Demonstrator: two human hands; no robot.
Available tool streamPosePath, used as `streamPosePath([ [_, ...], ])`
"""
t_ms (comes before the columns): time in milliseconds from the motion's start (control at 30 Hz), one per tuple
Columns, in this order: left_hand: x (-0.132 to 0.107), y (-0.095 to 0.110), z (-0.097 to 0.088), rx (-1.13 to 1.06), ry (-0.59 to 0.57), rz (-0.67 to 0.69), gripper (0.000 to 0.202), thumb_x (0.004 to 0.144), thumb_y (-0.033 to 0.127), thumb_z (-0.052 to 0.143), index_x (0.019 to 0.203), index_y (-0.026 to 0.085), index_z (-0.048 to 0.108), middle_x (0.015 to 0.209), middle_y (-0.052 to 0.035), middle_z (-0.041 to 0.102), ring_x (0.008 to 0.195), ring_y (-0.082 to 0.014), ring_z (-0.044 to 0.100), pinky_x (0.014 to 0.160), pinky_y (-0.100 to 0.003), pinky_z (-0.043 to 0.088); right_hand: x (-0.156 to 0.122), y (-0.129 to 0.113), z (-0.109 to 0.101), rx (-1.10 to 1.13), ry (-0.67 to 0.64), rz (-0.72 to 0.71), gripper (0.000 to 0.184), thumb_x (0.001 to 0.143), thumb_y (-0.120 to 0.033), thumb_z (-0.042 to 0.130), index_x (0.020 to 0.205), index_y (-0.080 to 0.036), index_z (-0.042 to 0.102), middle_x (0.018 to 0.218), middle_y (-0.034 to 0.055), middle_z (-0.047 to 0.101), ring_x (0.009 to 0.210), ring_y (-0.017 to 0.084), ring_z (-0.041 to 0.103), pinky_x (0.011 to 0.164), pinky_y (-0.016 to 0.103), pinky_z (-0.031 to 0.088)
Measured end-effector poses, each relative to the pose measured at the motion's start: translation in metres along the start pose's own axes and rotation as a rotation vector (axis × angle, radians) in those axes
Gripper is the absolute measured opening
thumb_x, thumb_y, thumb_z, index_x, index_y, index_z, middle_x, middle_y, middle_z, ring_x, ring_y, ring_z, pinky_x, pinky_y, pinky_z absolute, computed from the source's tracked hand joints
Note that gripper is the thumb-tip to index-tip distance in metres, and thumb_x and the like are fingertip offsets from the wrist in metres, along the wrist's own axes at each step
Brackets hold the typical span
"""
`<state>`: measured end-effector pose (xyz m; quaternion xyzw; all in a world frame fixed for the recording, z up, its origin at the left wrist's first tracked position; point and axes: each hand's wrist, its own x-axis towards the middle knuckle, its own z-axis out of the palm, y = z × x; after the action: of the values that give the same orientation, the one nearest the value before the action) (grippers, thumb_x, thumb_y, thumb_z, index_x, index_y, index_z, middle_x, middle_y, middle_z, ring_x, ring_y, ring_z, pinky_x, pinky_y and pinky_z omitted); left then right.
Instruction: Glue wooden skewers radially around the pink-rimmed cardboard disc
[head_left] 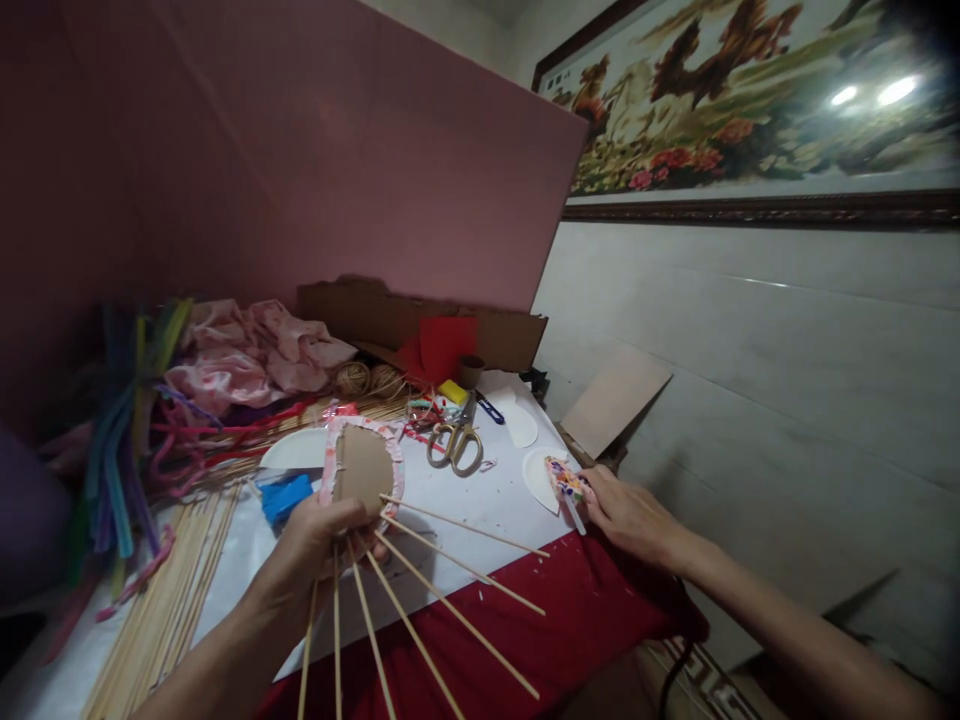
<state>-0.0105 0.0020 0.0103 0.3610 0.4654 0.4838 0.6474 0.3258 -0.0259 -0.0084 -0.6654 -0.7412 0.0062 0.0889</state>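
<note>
Left hand (341, 525) is closed, thumb over the front and fingers behind, on the lower end of a rounded cardboard panel (366, 468) edged with pink patterned fabric (400, 460); right hand (619, 505) is partly curled at the table's right edge, its fingertips touching a floral-patterned item (564, 480) with a white end; how firmly it grips, I cannot tell.

White paper (457, 525) covers much of the tabletop, and dark red cloth (592, 590) shows along the near edge; gold-handled scissors (455, 447) lie beyond the panel, near a blue craft knife (490, 407) and a yellow block (452, 391); at left are a blue packet (285, 497), loose wooden sticks (161, 600) and crumpled pink cloth (262, 345).

Behind rises a mauve panel (360, 150); pale tiled wall (750, 310) fills the right, with a framed horse picture (720, 110) above and a plain board (615, 400) leaning below.

Held above the left part of the paper, the cardboard panel has its long axis running away from the person, straighter side to the left, curved side to the right; slender wooden rods (457, 615) fan from its lower end, the leftmost pointing back toward the person, the rightmost slanting well out to the right.
</note>
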Motion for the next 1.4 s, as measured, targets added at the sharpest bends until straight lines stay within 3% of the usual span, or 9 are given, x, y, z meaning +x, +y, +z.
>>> streamPosePath([
  [167,0.003,-0.003,-0.002,0.008,0.014,-0.017,0.02,0.055,0.01,0.053,0.076,0.01,0.055,0.057,-0.0036,0.06,0.043,-0.0127,0.054,0.039,-0.023,0.045,0.0,0.009,0.021,-0.096,-0.021,-0.034,0.026,0.084,-0.031,0.028,0.098,-0.017,0.045,0.091,0.0081,0.047,0.073,0.017,0.051,0.064,0.028,0.038],
  [267,0.0,-0.002,-0.001,-0.014,0.024,-0.017,0.018,0.055,0.009,0.053,0.073,0.011,0.055,0.054,-0.0022,0.059,0.04,-0.0108,0.052,0.039,-0.022,0.045,0.007,0.005,0.022,-0.131,0.05,-0.064,0.029,0.083,-0.032,0.031,0.104,-0.016,0.045,0.092,0.0097,0.049,0.08,0.02,0.05,0.068,0.031,0.038],
  [367,-0.003,0.0,0.001,-0.033,0.024,-0.002,0.016,0.055,0.008,0.052,0.071,0.011,0.055,0.051,-0.0005,0.057,0.038,-0.0095,0.05,0.038,-0.022,0.044,0.011,-0.018,0.009,-0.147,0.248,-0.069,0.032,0.08,-0.031,0.04,0.106,-0.014,0.046,0.095,0.0131,0.051,0.089,0.025,0.046,0.077,0.038,0.034],
  [433,-0.004,0.0,0.002,-0.03,0.017,0.01,0.017,0.055,0.009,0.051,0.071,0.011,0.055,0.052,-0.0008,0.057,0.039,-0.0096,0.05,0.039,-0.022,0.044,0.011,-0.045,-0.008,0.006,0.32,-0.118,0.028,0.082,-0.029,0.036,0.104,-0.016,0.048,0.099,0.0116,0.052,0.093,0.024,0.046,0.08,0.038,0.033],
  [567,-0.004,-0.002,-0.001,-0.026,0.017,0.002,0.017,0.057,0.01,0.051,0.073,0.011,0.055,0.056,-0.0012,0.057,0.043,-0.0104,0.052,0.042,-0.024,0.045,0.005,-0.104,-0.036,0.42,0.087,-0.259,0.025,0.083,-0.033,0.036,0.096,-0.02,0.054,0.095,0.0051,0.057,0.087,0.016,0.051,0.076,0.03,0.039],
  [633,-0.004,-0.004,-0.003,-0.041,-0.013,0.012,0.017,0.058,0.01,0.05,0.074,0.011,0.055,0.055,-0.0001,0.056,0.041,-0.0091,0.05,0.042,-0.023,0.044,0.002,-0.126,-0.04,0.461,-0.012,-0.267,0.027,0.08,-0.038,0.043,0.098,-0.021,0.055,0.095,0.0047,0.059,0.086,0.017,0.053,0.075,0.03,0.04],
  [733,-0.004,-0.006,-0.006,-0.049,-0.076,0.028,0.019,0.059,0.01,0.05,0.077,0.012,0.056,0.06,-0.0002,0.056,0.044,-0.0087,0.049,0.043,-0.023,0.044,0.003,-0.143,-0.036,0.458,-0.048,-0.26,0.032,0.076,-0.039,0.048,0.104,-0.022,0.053,0.086,0.0038,0.062,0.077,0.017,0.056,0.069,0.03,0.041],
  [1000,-0.004,-0.008,-0.006,-0.079,-0.132,0.036,0.016,0.059,0.01,0.05,0.074,0.012,0.056,0.061,-0.0001,0.055,0.046,-0.0087,0.048,0.044,-0.023,0.042,0.011,-0.153,-0.032,0.391,0.067,-0.394,0.023,0.078,-0.025,0.047,0.098,-0.023,0.057,0.079,0.0022,0.065,0.069,0.015,0.058,0.065,0.027,0.042],
  [1400,0.001,-0.016,-0.009,-0.066,-0.178,0.053,0.014,0.061,0.011,0.048,0.072,0.011,0.056,0.06,-0.0016,0.053,0.045,-0.01,0.048,0.045,-0.025,0.042,0.014,-0.152,-0.033,0.285,0.029,-0.545,0.027,0.079,-0.016,0.042,0.097,-0.024,0.06,0.072,0.002,0.065,0.064,0.012,0.057,0.058,0.022,0.039],
])
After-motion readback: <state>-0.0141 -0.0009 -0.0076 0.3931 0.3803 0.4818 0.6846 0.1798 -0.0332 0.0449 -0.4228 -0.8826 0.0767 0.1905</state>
